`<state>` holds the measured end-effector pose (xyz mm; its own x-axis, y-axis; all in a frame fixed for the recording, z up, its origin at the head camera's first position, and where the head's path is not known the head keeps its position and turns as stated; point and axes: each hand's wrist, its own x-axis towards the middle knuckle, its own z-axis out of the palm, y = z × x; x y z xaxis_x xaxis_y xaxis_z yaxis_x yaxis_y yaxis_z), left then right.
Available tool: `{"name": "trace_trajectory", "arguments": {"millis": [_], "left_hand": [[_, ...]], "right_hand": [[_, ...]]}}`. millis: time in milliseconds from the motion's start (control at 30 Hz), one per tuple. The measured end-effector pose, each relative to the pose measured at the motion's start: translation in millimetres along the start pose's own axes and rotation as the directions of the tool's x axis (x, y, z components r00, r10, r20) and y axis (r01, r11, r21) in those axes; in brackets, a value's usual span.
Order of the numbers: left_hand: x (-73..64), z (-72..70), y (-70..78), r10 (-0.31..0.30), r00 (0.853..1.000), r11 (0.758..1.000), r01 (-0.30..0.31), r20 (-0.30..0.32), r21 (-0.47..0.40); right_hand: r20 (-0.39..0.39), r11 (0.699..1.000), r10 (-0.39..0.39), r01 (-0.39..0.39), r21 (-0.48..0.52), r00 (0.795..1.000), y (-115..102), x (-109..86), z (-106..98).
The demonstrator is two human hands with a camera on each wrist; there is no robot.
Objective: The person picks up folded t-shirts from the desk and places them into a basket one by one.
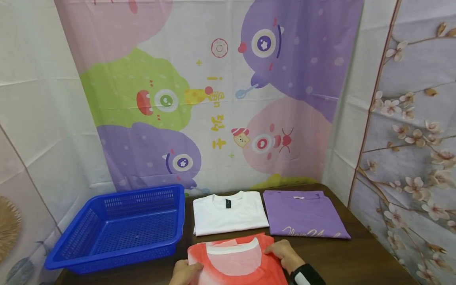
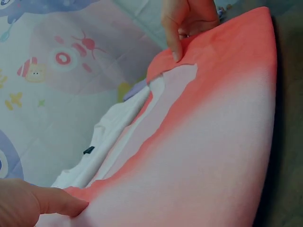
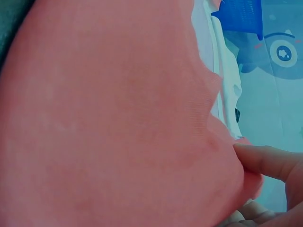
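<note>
A coral-red and white shirt (image 1: 235, 261) with a white-edged round neckline is held at the front of the table, its lower part cut off by the head view's edge. My left hand (image 1: 186, 272) pinches its left shoulder edge, thumb on top. At the opposite shoulder, my right hand (image 1: 286, 255) pinches the cloth between thumb and fingers. The right wrist view shows the thumb (image 3: 265, 158) on top of the fabric and fingers beneath it. Between the hands the shirt (image 2: 189, 142) stretches fairly flat.
Behind the coral shirt lies a folded white T-shirt (image 1: 229, 217) with a black neck label. To its right is a folded purple T-shirt (image 1: 303, 213). A blue plastic basket (image 1: 179, 221) stands on the left of the dark brown table (image 1: 331, 259). Printed cloths hang around the table.
</note>
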<state>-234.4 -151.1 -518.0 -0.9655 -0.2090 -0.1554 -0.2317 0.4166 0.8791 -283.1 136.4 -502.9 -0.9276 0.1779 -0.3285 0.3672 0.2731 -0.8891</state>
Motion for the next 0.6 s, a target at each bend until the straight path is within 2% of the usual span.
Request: {"name": "trace_trajectory", "arguments": {"millis": [200,600], "left_hand": [[-2.6,1.8,2.3,0.004,1.0,1.0,-0.004,0.002,-0.013],[-13.8,-0.7,13.4,0.118,0.991,0.993,-0.117,-0.067,0.032]], "right_hand": [[-0.007,1.0,-0.02,0.021,0.004,1.0,-1,-4.4,-3],[-0.013,0.989,-0.104,0.105,0.101,0.994,-13,-24.5,-3]]}}
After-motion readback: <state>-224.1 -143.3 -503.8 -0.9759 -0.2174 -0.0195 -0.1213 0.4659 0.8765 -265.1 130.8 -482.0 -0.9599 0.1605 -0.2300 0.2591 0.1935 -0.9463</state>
